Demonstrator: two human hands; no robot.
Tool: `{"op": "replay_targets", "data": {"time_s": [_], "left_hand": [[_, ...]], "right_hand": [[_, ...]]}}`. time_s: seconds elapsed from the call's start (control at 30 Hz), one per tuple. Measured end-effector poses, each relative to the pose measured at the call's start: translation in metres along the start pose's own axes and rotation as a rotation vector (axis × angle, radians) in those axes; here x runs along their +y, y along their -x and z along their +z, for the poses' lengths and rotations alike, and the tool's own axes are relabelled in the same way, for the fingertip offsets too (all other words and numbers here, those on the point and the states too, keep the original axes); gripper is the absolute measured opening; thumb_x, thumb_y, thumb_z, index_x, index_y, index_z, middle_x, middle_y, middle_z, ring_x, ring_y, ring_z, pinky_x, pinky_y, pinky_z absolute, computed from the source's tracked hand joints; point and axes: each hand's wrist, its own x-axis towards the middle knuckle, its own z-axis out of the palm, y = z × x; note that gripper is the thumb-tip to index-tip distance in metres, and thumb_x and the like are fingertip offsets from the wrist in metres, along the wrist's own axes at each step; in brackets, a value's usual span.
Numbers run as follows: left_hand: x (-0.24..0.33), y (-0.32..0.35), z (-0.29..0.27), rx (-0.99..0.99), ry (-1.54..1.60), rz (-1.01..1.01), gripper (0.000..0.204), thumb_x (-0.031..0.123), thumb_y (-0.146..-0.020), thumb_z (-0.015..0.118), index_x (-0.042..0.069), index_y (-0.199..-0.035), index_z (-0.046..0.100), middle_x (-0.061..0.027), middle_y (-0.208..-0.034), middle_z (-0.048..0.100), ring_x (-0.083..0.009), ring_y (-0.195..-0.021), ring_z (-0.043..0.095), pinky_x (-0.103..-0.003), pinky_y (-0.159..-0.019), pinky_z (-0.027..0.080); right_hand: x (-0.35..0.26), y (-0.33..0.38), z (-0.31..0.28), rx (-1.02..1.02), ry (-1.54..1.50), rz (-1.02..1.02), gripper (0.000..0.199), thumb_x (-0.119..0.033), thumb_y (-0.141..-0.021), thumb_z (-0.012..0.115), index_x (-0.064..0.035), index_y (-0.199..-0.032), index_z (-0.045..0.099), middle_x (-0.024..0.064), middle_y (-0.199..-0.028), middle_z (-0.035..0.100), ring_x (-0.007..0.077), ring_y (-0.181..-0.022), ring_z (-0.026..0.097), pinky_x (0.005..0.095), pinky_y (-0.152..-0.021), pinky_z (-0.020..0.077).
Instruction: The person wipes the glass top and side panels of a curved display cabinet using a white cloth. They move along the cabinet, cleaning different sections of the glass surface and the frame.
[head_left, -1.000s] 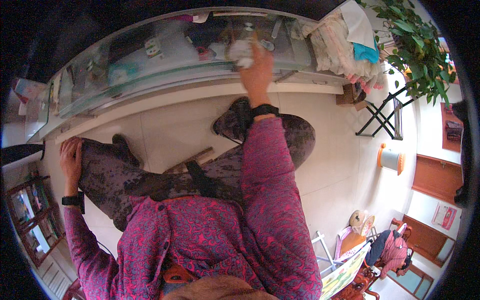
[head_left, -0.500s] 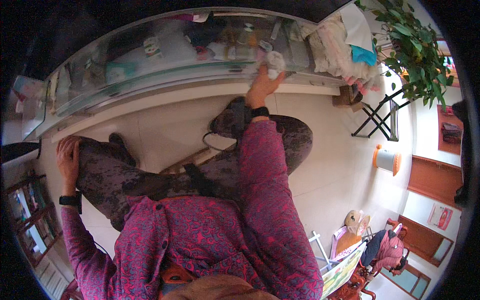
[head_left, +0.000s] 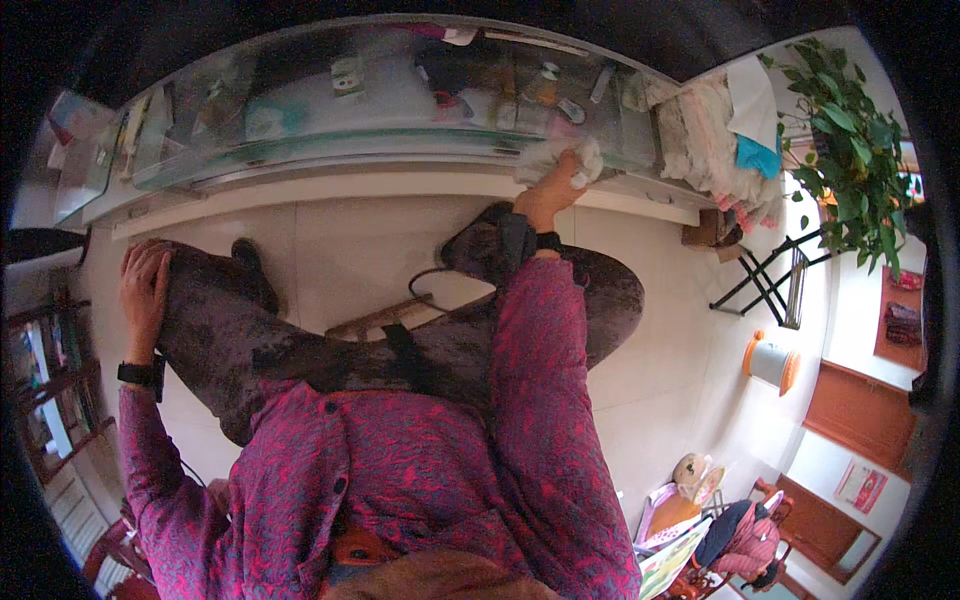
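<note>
My right hand [head_left: 548, 195] presses a crumpled white cloth [head_left: 560, 160] against the front edge of a long glass-topped table [head_left: 330, 150]. The cloth sits toward the table's right end, bunched under my fingers. A dark watch band wraps that wrist. My left hand [head_left: 145, 285] rests flat on my left knee, fingers spread over the dark patterned trouser leg, holding nothing. Under the glass lie several small items, among them bottles, papers and a dark pouch [head_left: 455, 75].
A pile of folded cloths [head_left: 715, 135] lies at the table's right end. A leafy potted plant [head_left: 850, 130] stands on a black folding stand [head_left: 765, 285] at the right. An orange-ended roll [head_left: 770, 362] lies on the tiled floor. Shelves [head_left: 50, 390] stand at the left.
My right hand has slid the white cloth rightward along the glass table's front edge. My left hand has stayed on the knee.
</note>
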Motion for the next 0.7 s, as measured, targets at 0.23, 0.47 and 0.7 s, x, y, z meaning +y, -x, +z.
{"op": "replay_targets", "data": {"time_s": [0.23,0.47,0.7], "left_hand": [[0.006,-0.005,-0.002,0.06,0.014,0.04,0.026,0.02,-0.102,0.057,0.002,-0.11,0.074,-0.0103,-0.119,0.072,-0.0298,-0.122,0.062,-0.043,-0.114,0.039],[0.003,0.009,-0.013,0.035,0.0,-0.036,0.022,0.018,-0.1,0.06,0.003,-0.106,0.075,-0.0101,-0.116,0.073,-0.0292,-0.121,0.063,-0.044,-0.112,0.04],[-0.002,0.031,-0.013,0.11,0.041,-0.019,0.019,0.016,-0.098,0.061,0.002,-0.101,0.074,-0.009,-0.114,0.073,-0.0283,-0.122,0.063,-0.045,-0.112,0.041]], "right_hand": [[0.062,0.129,0.018,-0.495,0.242,0.359,0.078,-0.026,-0.092,0.076,-0.0074,-0.154,0.033,0.0094,-0.119,0.066,0.0212,-0.092,0.065,0.0355,-0.075,0.056],[0.019,0.203,0.068,-0.959,0.51,0.277,0.075,-0.025,-0.084,0.084,-0.005,-0.147,0.049,0.0125,-0.123,0.065,0.0209,-0.106,0.063,0.0364,-0.088,0.0521],[-0.014,0.089,0.074,-0.854,1.021,-0.883,0.072,-0.017,-0.072,0.085,-0.0167,-0.139,0.059,0.0247,-0.138,0.054,0.0461,-0.128,0.052,0.0521,-0.107,0.0452]]}}
